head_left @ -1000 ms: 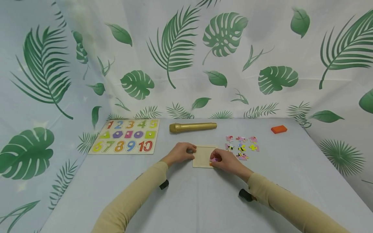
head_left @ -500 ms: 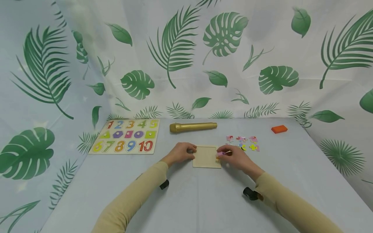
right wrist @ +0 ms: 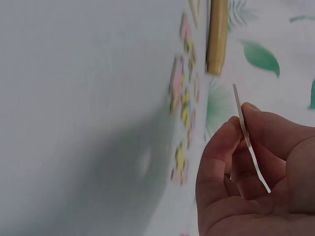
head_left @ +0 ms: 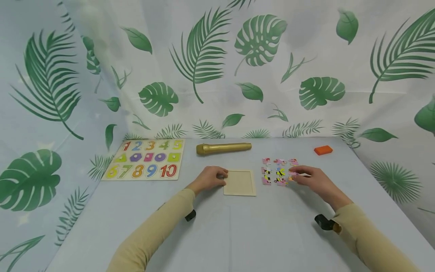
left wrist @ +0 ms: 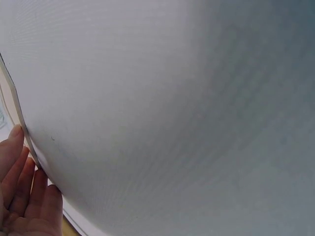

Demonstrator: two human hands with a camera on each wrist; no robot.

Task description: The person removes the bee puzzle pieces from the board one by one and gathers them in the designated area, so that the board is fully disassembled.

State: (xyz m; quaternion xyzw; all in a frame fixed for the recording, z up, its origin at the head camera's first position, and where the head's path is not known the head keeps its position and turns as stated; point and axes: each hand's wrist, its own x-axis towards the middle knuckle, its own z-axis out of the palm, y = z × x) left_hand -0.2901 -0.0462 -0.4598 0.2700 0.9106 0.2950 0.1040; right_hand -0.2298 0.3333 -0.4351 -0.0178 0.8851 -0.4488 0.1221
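Observation:
My left hand rests on the left edge of a square, shallow wooden puzzle tray; in the left wrist view its thumb and fingertips touch the tray's edge. The tray lies flat with bare wood inside. Off to the right, my right hand pinches a thin puzzle piece between thumb and fingers. The right wrist view shows that piece edge-on. In the head view the fingertips are at the lower right of several loose pink and yellow puzzle pieces laid in rows, partly covering that side.
A gold microphone lies behind the tray. At the back left is a number-and-shape board, and at the back right an orange block. A leaf-print cloth hangs along the table's back and sides.
My right hand has moved from over the tray's right part to the right side of the loose pieces, carrying the puzzle piece. My left hand has stayed at the tray's left edge.

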